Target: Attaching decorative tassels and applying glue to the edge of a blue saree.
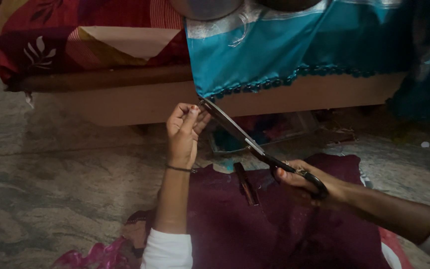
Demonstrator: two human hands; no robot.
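Beside the bed [140, 102], a right hand [304, 182] closes around long dark scissors [255, 147]; the curled left hand [184, 130] pinches the blade tips, above maroon cloth [274, 229].

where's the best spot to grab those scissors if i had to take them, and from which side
Probably by the dark handle loops of the scissors, coming from the lower right, where the right hand already grips them. The long blades angle up and left, their tips by the left hand at the teal cloth's corner, so that end is sharp and crowded.
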